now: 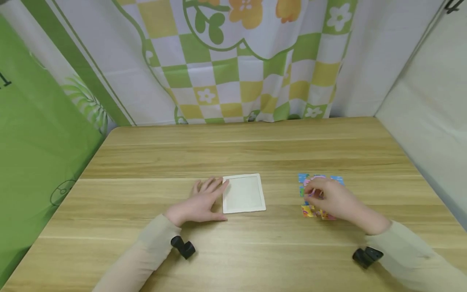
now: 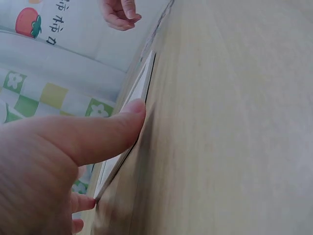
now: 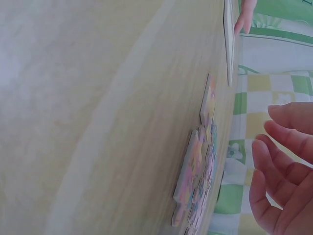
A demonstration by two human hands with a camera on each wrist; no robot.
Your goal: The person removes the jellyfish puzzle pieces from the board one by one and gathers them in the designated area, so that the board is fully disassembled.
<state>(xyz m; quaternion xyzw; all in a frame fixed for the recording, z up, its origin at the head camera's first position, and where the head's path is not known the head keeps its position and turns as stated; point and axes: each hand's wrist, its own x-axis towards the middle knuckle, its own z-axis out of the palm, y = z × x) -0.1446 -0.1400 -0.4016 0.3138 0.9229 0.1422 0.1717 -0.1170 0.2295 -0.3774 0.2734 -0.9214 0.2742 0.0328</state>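
A square white puzzle frame (image 1: 243, 194) with a raised border lies flat on the table. My left hand (image 1: 200, 202) is at its left side, fingers spread; in the left wrist view the thumb (image 2: 110, 134) touches the frame's edge. Several colourful jigsaw pieces (image 1: 308, 211) lie close together to the right, some overlapping in the right wrist view. Over them is my right hand (image 1: 333, 198), partly hiding them. Its fingers (image 3: 261, 152) are loosely bent and raised above the pieces, with nothing seen between them.
The wooden table (image 1: 146, 158) reaches back to a checkered curtain (image 1: 226, 77). A green cloth (image 1: 40, 121) hangs along the left side and a white one (image 1: 430, 105) along the right. Black wrist mounts (image 1: 183, 247) sit on both sleeves.
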